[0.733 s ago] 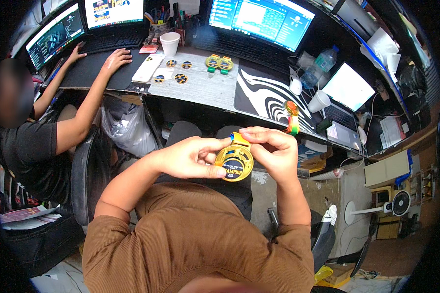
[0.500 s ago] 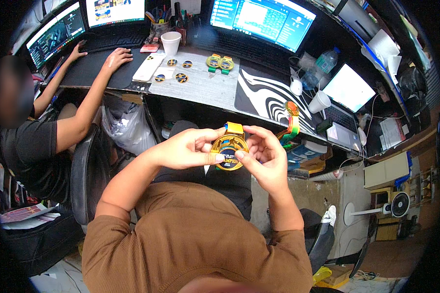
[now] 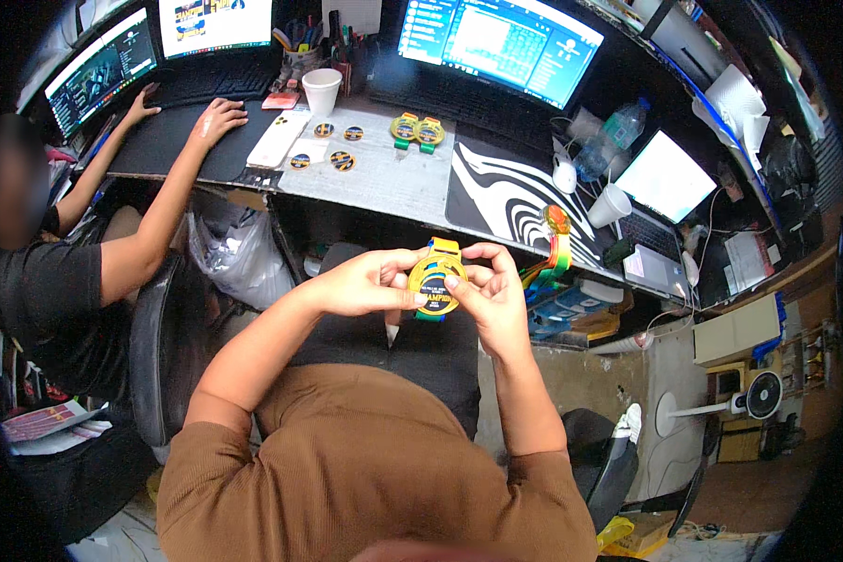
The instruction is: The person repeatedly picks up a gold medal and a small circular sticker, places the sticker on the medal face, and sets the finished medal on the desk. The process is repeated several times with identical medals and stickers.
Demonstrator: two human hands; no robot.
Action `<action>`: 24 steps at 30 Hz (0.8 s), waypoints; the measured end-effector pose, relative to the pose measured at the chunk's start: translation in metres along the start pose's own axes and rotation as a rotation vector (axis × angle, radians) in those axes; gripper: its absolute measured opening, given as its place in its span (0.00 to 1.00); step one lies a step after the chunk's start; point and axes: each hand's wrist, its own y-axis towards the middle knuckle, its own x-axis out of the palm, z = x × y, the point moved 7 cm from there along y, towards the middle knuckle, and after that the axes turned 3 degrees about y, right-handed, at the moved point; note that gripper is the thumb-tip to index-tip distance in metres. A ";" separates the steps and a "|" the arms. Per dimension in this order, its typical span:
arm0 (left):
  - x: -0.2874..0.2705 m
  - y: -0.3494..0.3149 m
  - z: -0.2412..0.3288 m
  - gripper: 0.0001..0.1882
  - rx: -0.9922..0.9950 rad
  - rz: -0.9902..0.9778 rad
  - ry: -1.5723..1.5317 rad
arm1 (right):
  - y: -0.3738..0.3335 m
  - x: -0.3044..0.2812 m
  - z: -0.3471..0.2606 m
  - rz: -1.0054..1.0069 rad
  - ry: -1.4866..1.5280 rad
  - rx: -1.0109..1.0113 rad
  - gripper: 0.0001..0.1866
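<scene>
A gold medal [image 3: 430, 303] with a black round centre is held up between my two hands, in front of the desk. My left hand [image 3: 373, 284] grips its left rim, the thumb lying by the lower left of the centre. My right hand [image 3: 489, 298] has the right side, its thumb pressed on the medal's face. Yellow ribbon [image 3: 445, 246] runs from the top of the medal, and a bit of green shows below it. Under my left hand a pale pointed tip [image 3: 392, 335] sticks out; most of that object is hidden by the fingers.
Several round black-and-gold discs [image 3: 343, 161] lie on the grey desk near two medals [image 3: 417, 130]. Another medal [image 3: 556, 219] rests on the striped mat [image 3: 496, 183], ribbons hanging over the edge. A paper cup [image 3: 321, 91] stands behind. At left, a co-worker's hand [image 3: 223, 122] lies by a keyboard.
The medal's face has tilted more toward me. My right thumb has shifted up on it, and the pointed tip under my left hand shows more.
</scene>
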 end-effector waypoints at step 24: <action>-0.116 0.182 -0.044 0.26 -0.090 0.921 1.322 | 0.316 -0.158 0.076 0.249 -0.196 0.286 0.21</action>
